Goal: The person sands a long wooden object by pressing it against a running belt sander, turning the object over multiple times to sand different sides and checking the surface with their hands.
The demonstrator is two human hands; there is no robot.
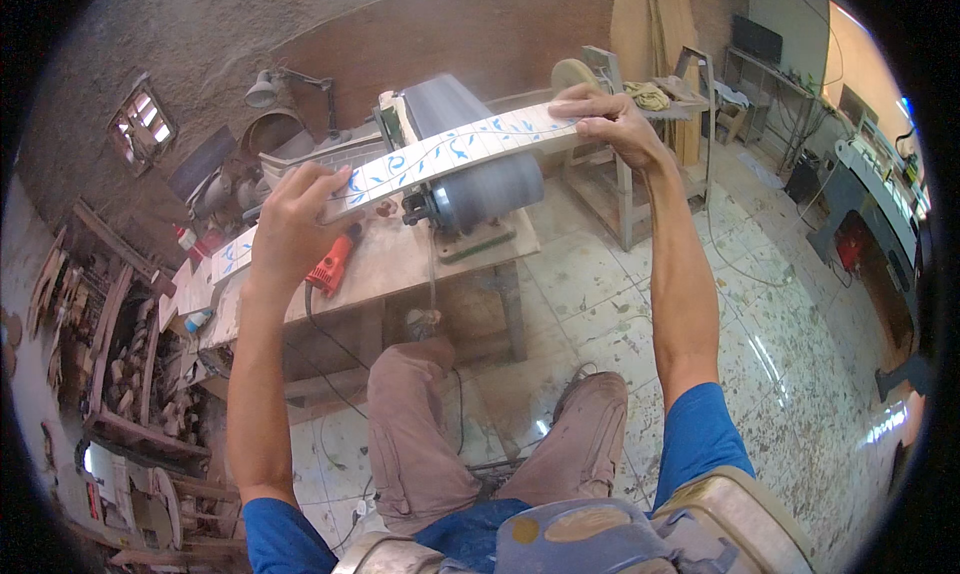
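Note:
A long white strip (450, 154) with blue painted vines and leaves lies slantwise over a belt sander (488, 194), its right end higher in the view. My left hand (292, 214) is closed around the strip toward the left, with the thumb and fingers on its edges. Near the right end, my right hand (622, 126) grips it between thumb and fingers. The grey sanding belt (440, 104) and the drum look blurred. Behind my left wrist a similar blue-patterned piece (232, 256) shows; I cannot tell whether it belongs to the same strip.
On the wooden workbench (400, 264) lies a red power tool (332, 264) with a cord hanging down. A desk lamp (264, 90) stands behind. To the right are a metal frame stand (628, 199) and a tiled floor (740, 294); scrap wood (140, 364) fills the left side.

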